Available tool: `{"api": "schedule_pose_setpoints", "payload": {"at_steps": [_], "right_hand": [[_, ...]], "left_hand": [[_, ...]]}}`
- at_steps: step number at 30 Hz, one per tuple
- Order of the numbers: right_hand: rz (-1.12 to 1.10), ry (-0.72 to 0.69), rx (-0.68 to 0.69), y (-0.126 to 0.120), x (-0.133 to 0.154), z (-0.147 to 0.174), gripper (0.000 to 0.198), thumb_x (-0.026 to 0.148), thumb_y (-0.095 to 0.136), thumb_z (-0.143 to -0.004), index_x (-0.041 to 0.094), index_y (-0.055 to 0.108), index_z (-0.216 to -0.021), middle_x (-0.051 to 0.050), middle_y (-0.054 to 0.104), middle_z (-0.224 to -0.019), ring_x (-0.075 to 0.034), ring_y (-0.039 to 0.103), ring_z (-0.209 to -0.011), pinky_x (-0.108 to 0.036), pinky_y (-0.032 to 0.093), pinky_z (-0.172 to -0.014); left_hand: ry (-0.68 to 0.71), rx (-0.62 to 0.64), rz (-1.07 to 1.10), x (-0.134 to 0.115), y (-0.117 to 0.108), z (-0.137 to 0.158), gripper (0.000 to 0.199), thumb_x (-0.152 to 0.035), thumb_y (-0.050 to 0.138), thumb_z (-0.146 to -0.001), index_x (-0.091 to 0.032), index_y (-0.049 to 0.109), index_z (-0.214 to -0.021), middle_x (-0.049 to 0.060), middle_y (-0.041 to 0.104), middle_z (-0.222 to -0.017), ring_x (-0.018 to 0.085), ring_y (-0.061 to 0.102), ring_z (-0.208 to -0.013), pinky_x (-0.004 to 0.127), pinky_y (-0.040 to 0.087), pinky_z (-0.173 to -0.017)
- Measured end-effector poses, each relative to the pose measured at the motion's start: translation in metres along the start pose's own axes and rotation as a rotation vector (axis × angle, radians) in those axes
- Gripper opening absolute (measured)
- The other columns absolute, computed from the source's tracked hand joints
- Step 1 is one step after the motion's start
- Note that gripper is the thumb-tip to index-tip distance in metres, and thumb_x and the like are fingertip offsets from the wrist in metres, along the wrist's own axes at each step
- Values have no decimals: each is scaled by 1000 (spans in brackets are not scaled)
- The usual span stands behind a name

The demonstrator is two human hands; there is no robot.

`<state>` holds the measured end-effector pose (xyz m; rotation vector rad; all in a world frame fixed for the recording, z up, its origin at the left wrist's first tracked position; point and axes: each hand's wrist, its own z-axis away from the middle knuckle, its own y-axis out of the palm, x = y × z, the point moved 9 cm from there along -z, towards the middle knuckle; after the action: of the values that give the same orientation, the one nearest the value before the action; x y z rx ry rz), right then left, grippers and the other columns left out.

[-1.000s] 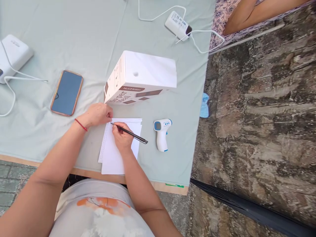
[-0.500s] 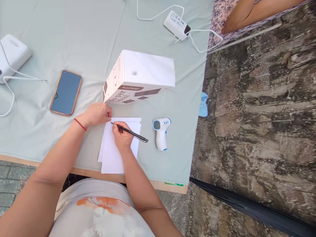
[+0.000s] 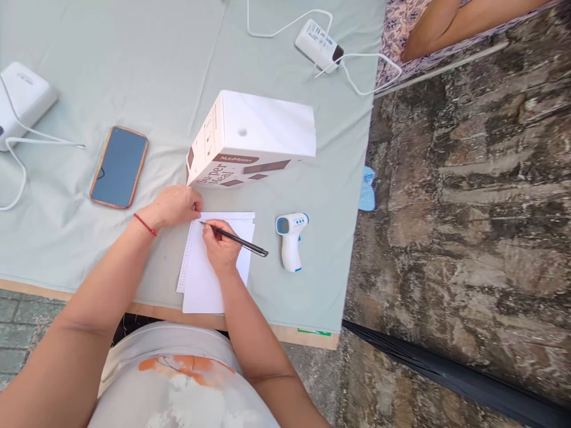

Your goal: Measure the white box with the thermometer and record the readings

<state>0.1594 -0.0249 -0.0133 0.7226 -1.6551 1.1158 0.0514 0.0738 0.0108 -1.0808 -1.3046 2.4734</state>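
My right hand (image 3: pixel 223 246) is closed round a black pen (image 3: pixel 243 242), its tip at the upper left of a white sheet of paper (image 3: pixel 205 291). The pen slants down to the right, its back end past the sheet's edge. Under this sheet lies another paper (image 3: pixel 182 279), with small print showing along its left edge. My left hand (image 3: pixel 178 205) rests with curled fingers at the papers' top left corner, just below a white box (image 3: pixel 267 128) marked "Super Meal". I see nothing held in it. Right of the papers lies a white and blue infrared thermometer (image 3: pixel 292 244).
A phone (image 3: pixel 119 167) in a brown case lies left of the box. White devices with cables stand at the far left (image 3: pixel 27 98) and the back (image 3: pixel 317 44). The table's right edge drops to a stone floor (image 3: pixel 446 238). Another person's arm (image 3: pixel 464 24) shows at top right.
The pen has shifted very slightly in my right hand. My left hand, the papers and everything else stay where they were.
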Motion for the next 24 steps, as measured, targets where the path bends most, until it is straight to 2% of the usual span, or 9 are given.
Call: {"api": "schedule_pose_setpoints", "payload": {"at_steps": [10,24], "right_hand": [[-13,-50,-56,-5,4,-1,10,26,59,-81,22,67,-77,3,63,-66,-12,54,-59,-26,48,-60],[4,-65,-48,-4,5,-1,11,25,58,-82,22,66,-75,3,63,-66,-12,54,-60,-26,48,-60]], "left_hand": [[7,5,7,-1,-1,0,18,-17,56,-78,-20,73,-81,-1,70,-71,14,57,-62,26,34,-56],[-4,10,-5,-1,-1,1,19,-17,56,-79,-20,74,-84,0,71,-73,15,58,-64,26,32,-56]]}}
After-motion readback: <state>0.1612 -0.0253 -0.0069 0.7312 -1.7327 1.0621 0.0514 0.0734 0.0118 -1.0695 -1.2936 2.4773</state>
